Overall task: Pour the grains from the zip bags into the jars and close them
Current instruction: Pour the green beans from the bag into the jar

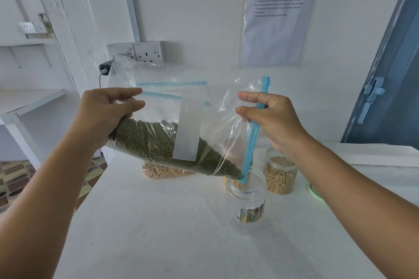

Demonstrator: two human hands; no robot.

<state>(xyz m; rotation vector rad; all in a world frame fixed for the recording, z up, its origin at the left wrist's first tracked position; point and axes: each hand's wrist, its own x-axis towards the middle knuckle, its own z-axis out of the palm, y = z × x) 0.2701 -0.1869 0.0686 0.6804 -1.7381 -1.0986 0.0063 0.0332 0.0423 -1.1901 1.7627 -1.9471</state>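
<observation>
I held the bag of green beans [158, 140] slanted, my left hand [102, 115] gripping its high fat end and my right hand [269, 120] pinching the blue zip edge, so its low corner pointed down into the empty jar [248, 201] on the worktop [158, 233].

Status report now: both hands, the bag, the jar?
Left hand and right hand both grip zip bag, tilted. Bag corner at open jar mouth. Jar looks empty. Nothing blocking.
</observation>
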